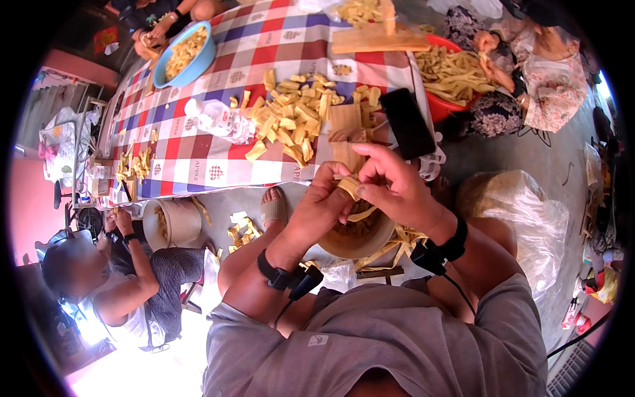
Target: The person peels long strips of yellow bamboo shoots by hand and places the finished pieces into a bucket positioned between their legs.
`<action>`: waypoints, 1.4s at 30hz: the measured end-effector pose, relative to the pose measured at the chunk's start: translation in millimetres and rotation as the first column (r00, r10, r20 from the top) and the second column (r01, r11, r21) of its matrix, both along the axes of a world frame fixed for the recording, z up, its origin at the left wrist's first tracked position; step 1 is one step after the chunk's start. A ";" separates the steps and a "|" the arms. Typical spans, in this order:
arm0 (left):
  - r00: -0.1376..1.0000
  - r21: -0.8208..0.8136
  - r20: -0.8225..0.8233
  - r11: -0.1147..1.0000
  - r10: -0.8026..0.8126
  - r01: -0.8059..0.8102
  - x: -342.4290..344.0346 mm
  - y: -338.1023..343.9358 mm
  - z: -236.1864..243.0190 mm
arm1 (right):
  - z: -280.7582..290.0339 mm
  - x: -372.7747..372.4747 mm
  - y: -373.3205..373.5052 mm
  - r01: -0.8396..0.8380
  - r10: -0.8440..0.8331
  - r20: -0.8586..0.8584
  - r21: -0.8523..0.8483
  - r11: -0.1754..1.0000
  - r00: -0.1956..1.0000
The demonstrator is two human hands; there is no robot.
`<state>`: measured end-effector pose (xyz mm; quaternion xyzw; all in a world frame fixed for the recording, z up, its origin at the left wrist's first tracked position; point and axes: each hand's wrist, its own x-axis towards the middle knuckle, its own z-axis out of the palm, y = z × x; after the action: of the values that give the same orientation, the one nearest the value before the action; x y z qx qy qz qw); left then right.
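Between my two hands, over a round tub (344, 250), is a folded pale-yellow strip (350, 188) that looks flat and pliable. My left hand (323, 202) pinches it from the left, and the fingers of my right hand (395, 188) close on it from the right. A loose end of the strip hangs down toward the tub, which holds more yellow pieces. Beyond my hands, a wooden block (345, 120) stands at the table edge. Left of that block lies a heap of short, folded yellow bundles (294, 119).
The checked tablecloth (215, 155) carries a clear bottle (221, 121), a black phone (408, 122) and a blue basin (192, 56). A red basin (450, 76) holds long strips. Co-workers sit left, far left and right. A white bucket (182, 223) and plastic bag (522, 225) stand on the floor.
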<state>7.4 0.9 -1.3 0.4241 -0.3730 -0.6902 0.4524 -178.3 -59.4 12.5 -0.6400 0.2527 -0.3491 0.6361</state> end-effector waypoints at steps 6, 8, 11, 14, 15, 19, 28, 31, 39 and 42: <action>0.986 -0.107 0.143 0.991 0.090 -0.075 -1.1 0.4 4.9 | 6.8 0.1 3.1 0.102 -0.115 -0.096 -0.129 0.986 0.989; 0.984 -0.133 0.158 0.989 0.082 -0.061 -0.8 0.8 6.9 | 1.2 -1.7 -1.0 0.061 -0.060 -0.021 0.059 0.996 0.998; 0.979 -0.182 0.198 0.983 0.046 -0.009 0.4 2.2 8.9 | 2.3 -4.5 -7.3 -0.019 0.027 -0.037 0.218 0.976 0.999; 0.978 -0.236 0.209 0.970 -0.016 0.066 3.2 2.3 8.5 | 5.1 -7.7 -9.0 -0.103 0.149 -0.111 0.346 0.933 0.983; 0.976 -0.241 0.213 0.966 -0.043 0.095 5.6 1.3 12.6 | 6.0 -8.8 -9.6 -0.128 0.192 -0.131 0.390 0.912 0.973; 0.963 -0.235 0.256 0.961 -0.087 0.149 2.3 1.8 14.5 | 10.3 -11.5 -10.4 -0.123 0.192 -0.197 0.316 0.941 0.961; 0.827 -0.188 0.557 0.958 -0.077 0.216 -4.9 5.6 9.0 | -2.5 -7.8 -11.1 0.273 -0.237 -0.149 0.313 0.910 0.960; 0.890 -0.193 0.454 0.971 -0.038 0.140 -12.9 11.9 10.8 | 1.7 -13.4 -17.4 0.101 -0.137 0.026 0.543 0.834 0.990; 0.963 -0.075 0.260 0.992 -0.075 0.097 -9.9 -0.4 10.7 | -13.0 -7.9 -18.2 -0.016 0.013 -0.220 -0.014 1.000 0.976; 0.946 -0.269 0.323 0.955 -0.037 0.129 -3.5 0.4 -9.9 | -14.6 -2.1 -5.9 -0.034 -0.018 -0.209 -0.241 0.970 0.978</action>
<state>3.8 1.3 -11.1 0.4423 -0.5539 -0.5712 0.4139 -180.4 -65.3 -2.1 -0.7476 0.2710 -0.3052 0.5240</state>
